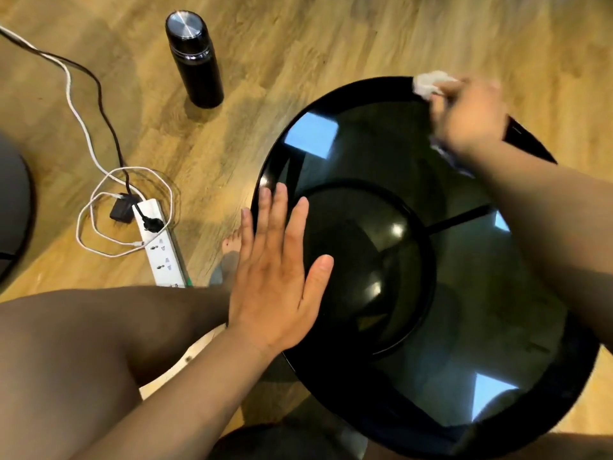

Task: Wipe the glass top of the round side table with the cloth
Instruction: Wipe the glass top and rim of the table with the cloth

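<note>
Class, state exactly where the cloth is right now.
The cloth is bunched in the right hand, at the far rim of the round side table, upper right of view.

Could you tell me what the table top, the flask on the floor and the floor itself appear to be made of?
The table top looks like dark tinted glass in a glossy black rim: it mirrors bright window patches and the base shows through. The flask seems to be metal, matte black with a brushed steel cap that catches light. The floor looks like wood or wood-look laminate, with grain and plank seams.
</note>
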`<state>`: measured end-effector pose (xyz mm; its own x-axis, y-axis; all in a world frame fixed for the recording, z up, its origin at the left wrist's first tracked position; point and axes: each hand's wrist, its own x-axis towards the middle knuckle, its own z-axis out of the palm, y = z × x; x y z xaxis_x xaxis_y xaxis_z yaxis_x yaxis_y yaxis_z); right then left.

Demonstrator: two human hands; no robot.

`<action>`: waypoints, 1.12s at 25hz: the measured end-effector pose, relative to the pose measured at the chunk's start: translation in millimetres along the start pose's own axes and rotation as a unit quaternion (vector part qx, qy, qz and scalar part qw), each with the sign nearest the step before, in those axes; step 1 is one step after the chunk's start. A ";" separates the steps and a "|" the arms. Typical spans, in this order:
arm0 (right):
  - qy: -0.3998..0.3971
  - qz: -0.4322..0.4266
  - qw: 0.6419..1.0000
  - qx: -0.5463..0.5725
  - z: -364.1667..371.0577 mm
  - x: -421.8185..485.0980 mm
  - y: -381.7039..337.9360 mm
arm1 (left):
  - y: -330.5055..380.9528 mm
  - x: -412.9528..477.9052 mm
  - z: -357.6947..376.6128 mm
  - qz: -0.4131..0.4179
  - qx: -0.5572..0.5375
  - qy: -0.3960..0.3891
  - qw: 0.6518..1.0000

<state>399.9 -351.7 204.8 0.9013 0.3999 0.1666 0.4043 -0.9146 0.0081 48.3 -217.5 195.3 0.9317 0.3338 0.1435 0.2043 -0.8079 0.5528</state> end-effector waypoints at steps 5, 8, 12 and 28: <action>-0.013 0.096 0.995 0.031 -5.8 -12.7 54.2 | -1.0 2.1 0.5 -0.002 -0.048 0.026 0.999; -0.005 -0.070 0.996 0.054 -21.3 -45.0 -32.3 | -2.0 3.3 0.4 -0.008 -0.080 0.037 0.996; -0.006 -0.257 0.949 0.183 -44.1 -166.4 -132.4 | -1.4 1.3 -1.1 0.005 -0.104 0.047 0.993; -0.201 0.306 0.366 0.856 -151.4 -389.1 -16.2 | 136.8 -92.5 -36.3 -0.187 -0.449 -0.276 0.829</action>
<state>19.1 -501.6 289.1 0.7151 0.4434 -0.5405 -0.6973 0.3985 -0.5957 -20.9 -341.3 287.4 0.9001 0.0069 -0.4356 0.4341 0.0707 0.8981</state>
